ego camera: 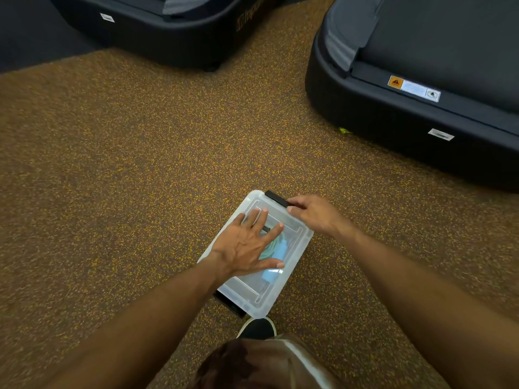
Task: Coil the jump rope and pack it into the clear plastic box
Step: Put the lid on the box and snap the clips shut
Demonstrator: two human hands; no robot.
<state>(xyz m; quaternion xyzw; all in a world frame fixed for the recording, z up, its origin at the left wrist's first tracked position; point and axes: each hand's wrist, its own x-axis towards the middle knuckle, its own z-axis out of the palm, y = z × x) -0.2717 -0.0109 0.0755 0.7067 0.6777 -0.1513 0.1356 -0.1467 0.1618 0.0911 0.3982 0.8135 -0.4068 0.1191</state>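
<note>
The clear plastic box point(295, 242) lies on the speckled floor with its lid on. Through the lid I see the coiled light-blue jump rope point(276, 249) and its blue handles inside. My left hand point(247, 245) lies flat on the lid with fingers spread. My right hand point(314, 213) is at the box's far end, fingers on the black latch point(276, 198). A second black latch point(229, 303) sits at the near end.
Two black treadmill bases stand ahead, one at the top left point(174, 32) and one on the right point(421, 113). The brown, yellow-speckled rubber floor point(126, 164) spreads around the box. My shoe point(258, 328) and knee are just below the box.
</note>
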